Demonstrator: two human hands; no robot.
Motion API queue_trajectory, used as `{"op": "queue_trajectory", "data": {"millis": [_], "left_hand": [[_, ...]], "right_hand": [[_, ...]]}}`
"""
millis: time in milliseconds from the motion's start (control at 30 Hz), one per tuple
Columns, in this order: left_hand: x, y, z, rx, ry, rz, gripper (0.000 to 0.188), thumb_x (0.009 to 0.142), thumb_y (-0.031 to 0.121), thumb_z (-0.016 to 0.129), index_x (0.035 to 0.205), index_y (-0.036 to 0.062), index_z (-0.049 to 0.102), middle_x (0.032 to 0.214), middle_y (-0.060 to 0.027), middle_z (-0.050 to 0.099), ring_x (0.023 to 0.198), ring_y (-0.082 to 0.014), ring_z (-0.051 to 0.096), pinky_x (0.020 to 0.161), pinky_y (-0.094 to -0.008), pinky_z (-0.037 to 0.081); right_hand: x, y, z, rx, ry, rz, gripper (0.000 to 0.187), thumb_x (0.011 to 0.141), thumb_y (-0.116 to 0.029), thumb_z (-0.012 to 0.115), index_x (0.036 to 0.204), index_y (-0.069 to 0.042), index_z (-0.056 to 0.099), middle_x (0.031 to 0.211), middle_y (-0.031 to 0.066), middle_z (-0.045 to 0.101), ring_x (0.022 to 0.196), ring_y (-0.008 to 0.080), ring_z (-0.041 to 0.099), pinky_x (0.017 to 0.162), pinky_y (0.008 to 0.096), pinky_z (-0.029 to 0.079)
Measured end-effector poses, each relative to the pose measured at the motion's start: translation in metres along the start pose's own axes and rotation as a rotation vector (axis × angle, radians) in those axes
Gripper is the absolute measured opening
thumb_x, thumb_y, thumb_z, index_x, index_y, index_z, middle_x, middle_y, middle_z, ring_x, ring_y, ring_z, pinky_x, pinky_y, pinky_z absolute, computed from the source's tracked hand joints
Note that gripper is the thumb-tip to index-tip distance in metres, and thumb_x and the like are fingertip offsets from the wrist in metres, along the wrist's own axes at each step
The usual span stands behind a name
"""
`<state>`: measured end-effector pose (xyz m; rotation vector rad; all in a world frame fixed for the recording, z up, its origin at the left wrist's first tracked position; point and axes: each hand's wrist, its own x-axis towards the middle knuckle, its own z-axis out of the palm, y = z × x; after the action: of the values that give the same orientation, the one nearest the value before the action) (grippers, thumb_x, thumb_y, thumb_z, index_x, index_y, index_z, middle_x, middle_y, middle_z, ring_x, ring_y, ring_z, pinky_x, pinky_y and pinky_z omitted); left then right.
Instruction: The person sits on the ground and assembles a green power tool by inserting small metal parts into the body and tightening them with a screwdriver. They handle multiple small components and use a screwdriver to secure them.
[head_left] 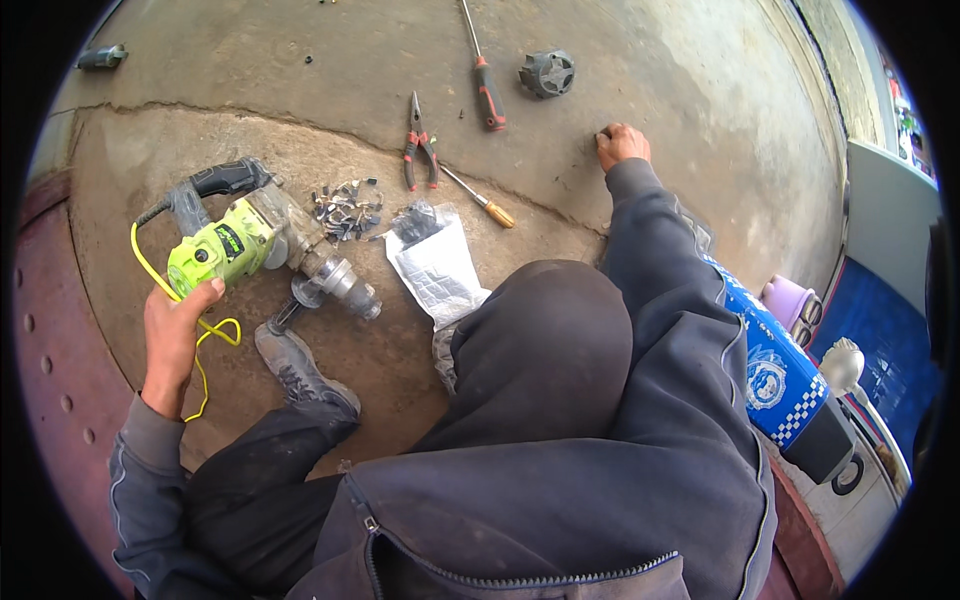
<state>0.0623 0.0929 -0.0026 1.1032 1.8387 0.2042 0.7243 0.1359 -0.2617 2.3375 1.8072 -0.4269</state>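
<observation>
A green and grey rotary hammer drill (222,248) lies tilted on the concrete floor, its metal chuck toward my boot and its black handle up at the far side. My left hand (172,330) is closed on the rear of its green housing, thumb on top, other fingers mostly hidden. A yellow power cord (207,375) loops below that hand. Farther off on the right, my right hand (625,147) reaches to the floor with its fingers curled in. Something small and dark shows at its fingertips, too little to name. A black round slotted part (547,74) lies beyond it.
Between my hands lie red-and-black needle-nose pliers (420,150), a long screwdriver (488,95), a short yellow-handled screwdriver (492,211), a pile of small parts (347,209) and a white plastic packet (440,268). A blue box (770,365) stands at right.
</observation>
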Motion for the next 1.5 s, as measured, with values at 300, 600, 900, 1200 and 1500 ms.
{"op": "queue_trajectory", "data": {"millis": [300, 600, 900, 1200, 1500], "left_hand": [[0.001, -0.007, 0.002, -0.017, 0.029, 0.022, 0.045, 0.092, 0.027, 0.080, 0.124, -0.0057, 0.075, 0.112, -0.0068, 0.079, 0.099, -0.0147, 0.070, 0.092, -0.0329, 0.054], [0.002, -0.007, 0.000, 0.001, 0.020, 0.034, 0.045, 0.093, 0.027, 0.080, 0.124, -0.0050, 0.075, 0.112, -0.0064, 0.078, 0.100, -0.0148, 0.070, 0.092, -0.0327, 0.053], [0.000, -0.003, -0.002, 0.014, -0.006, 0.029, 0.044, 0.093, 0.027, 0.080, 0.124, -0.0046, 0.077, 0.113, -0.0066, 0.079, 0.101, -0.0147, 0.070, 0.093, -0.0328, 0.054], [0.001, -0.006, -0.004, 0.049, 0.006, 0.063, 0.044, 0.093, 0.029, 0.080, 0.122, -0.0033, 0.078, 0.109, -0.0063, 0.081, 0.099, -0.0145, 0.072, 0.091, -0.0327, 0.054], [0.004, -0.009, -0.006, 0.058, -0.030, 0.051, 0.045, 0.094, 0.028, 0.079, 0.126, -0.0039, 0.077, 0.112, -0.0064, 0.080, 0.101, -0.0146, 0.072, 0.093, -0.0324, 0.055]], "right_hand": [[-0.017, 0.006, 0.013, -0.088, 0.094, -0.076, 0.023, 0.099, -0.026, 0.071, 0.099, -0.006, 0.081, 0.106, 0.0176, 0.075, 0.113, 0.0375, 0.071, 0.101, 0.0488, 0.058], [-0.027, 0.010, 0.011, -0.107, 0.021, -0.072, 0.024, 0.100, -0.025, 0.068, 0.099, -0.005, 0.081, 0.107, 0.0177, 0.076, 0.112, 0.0375, 0.071, 0.101, 0.0481, 0.057], [-0.029, 0.007, 0.015, -0.095, -0.018, -0.028, 0.027, 0.100, -0.028, 0.070, 0.108, -0.006, 0.082, 0.112, 0.0192, 0.077, 0.116, 0.0392, 0.071, 0.104, 0.0488, 0.057], [-0.012, -0.021, -0.003, 0.058, 0.126, 0.044, 0.024, 0.097, -0.025, 0.066, 0.102, -0.007, 0.082, 0.110, 0.0202, 0.077, 0.114, 0.0392, 0.072, 0.102, 0.0506, 0.058], [-0.045, 0.008, 0.010, 0.142, 0.207, 0.017, 0.021, 0.095, -0.026, 0.073, 0.107, -0.011, 0.084, 0.109, 0.0161, 0.075, 0.113, 0.0363, 0.071, 0.100, 0.0480, 0.058]]}}
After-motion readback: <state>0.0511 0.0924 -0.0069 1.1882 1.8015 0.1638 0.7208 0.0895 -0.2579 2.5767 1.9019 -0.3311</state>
